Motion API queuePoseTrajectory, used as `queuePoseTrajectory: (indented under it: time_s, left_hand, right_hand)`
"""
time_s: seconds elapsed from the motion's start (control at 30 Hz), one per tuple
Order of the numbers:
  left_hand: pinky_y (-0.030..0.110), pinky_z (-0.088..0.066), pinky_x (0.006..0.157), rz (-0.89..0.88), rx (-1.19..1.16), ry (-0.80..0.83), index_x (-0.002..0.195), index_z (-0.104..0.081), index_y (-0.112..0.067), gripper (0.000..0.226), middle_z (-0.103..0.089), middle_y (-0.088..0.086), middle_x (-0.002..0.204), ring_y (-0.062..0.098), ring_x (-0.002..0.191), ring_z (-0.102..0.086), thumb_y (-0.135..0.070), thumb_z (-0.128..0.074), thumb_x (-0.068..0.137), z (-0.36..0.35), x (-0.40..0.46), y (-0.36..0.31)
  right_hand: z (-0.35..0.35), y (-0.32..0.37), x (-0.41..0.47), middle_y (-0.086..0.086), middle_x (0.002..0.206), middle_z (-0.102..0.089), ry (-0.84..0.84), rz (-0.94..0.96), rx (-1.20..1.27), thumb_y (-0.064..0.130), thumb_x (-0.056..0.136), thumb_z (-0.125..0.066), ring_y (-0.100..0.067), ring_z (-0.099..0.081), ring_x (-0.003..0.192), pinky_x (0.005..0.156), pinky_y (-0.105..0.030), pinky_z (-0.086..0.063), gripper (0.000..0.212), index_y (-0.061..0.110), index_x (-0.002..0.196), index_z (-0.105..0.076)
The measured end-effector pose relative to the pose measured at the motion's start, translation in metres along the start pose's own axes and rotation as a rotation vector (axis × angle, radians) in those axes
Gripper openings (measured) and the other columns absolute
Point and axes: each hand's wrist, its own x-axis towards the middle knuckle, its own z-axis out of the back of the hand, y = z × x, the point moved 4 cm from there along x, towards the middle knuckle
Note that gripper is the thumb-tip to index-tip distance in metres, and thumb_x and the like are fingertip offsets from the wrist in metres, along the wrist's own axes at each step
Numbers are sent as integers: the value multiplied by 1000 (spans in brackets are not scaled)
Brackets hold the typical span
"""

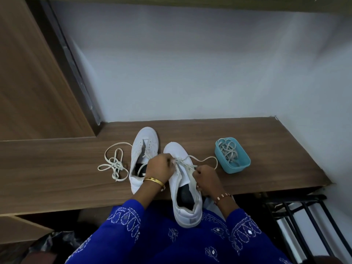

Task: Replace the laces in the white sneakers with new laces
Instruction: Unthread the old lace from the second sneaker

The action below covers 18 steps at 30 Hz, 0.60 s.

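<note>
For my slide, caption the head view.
Both hands lace the nearer white sneaker on a wooden shelf.

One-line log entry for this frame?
step: lacing near sneaker | left hand: pinches lace | right hand: pinches lace | far sneaker: partly laced | tub: laces inside

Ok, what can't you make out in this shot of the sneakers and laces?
Head view only:
- Eyelets on the near sneaker: covered by the left hand and right hand.
- How many laces fill the blue tub: tangled, too small.
- Whether the loose lace is old or new.
</note>
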Motion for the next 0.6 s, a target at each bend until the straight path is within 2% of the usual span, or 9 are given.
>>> queuePoseTrajectory:
  time_s: [0.07,0.13,0.23,0.3,0.37,0.4,0.5,0.57,0.6]
  left_hand:
    - [25,-32,63,90,-285,-139,81,-54,-6,11,-56,5,71,20,71,-51,-7,-48,90,12,-2,7]
    - [26,-31,63,113,-395,-224,76,-48,-8,14,-49,2,66,18,64,-45,-7,-47,90,20,0,15]
    - [34,-40,64,21,-160,-252,81,-57,-1,15,-56,17,79,29,71,-53,-10,-45,81,24,0,16]
    - [41,-49,70,-22,65,-238,98,-61,4,36,-60,22,89,37,79,-59,-10,-52,66,19,-3,15]
    - [45,-52,76,-104,186,-236,112,-59,2,52,-62,18,93,34,84,-60,-14,-53,62,12,-10,7]
    - [42,-52,75,-162,215,-227,112,-60,-1,51,-62,14,91,31,82,-60,-18,-49,64,8,-16,1]
    - [34,-47,67,-226,108,-72,108,-61,-7,36,-63,10,88,28,80,-61,-19,-45,78,-9,-34,-14]
    - [32,-44,77,-140,21,23,118,-55,-10,34,-60,10,105,25,95,-58,-22,-48,87,-20,-43,-12]
    - [30,-43,80,-109,6,36,122,-52,-11,36,-58,10,111,24,100,-56,-24,-50,88,-24,-46,-9]
  right_hand:
    - [0,-2,0,0,51,-34,-15,-11,15,5,87,-46,-8,-32,48,44,-18,-22,41,13,50,-29]
    - [0,-4,1,2,54,-36,-21,-29,24,5,87,-46,-13,-38,54,48,-26,-25,39,15,52,-31]
    - [-2,-3,0,4,59,-37,-25,-29,2,7,89,-44,-18,-44,72,62,-25,-29,36,17,57,-31]
    - [-4,-1,0,2,62,-38,-39,-17,6,8,89,-44,-19,-45,76,65,-26,-30,35,17,58,-31]
    - [-5,0,-1,-4,65,-44,-58,-12,12,10,89,-45,-20,-46,74,63,-26,-31,35,17,57,-31]
    - [-5,2,-2,-7,68,-47,-69,-6,5,11,89,-46,-21,-47,74,62,-26,-30,35,17,57,-31]
    - [-5,8,-6,-13,79,-56,-94,50,-70,18,91,-48,-24,-52,76,61,-25,-28,30,13,63,-39]
    - [-7,11,-6,-17,90,-63,-96,106,-120,20,92,-47,-29,-59,86,62,-24,-28,21,9,75,-51]
    - [-8,11,-5,-18,92,-64,-91,123,-131,18,93,-45,-30,-60,87,62,-25,-28,22,9,73,-50]
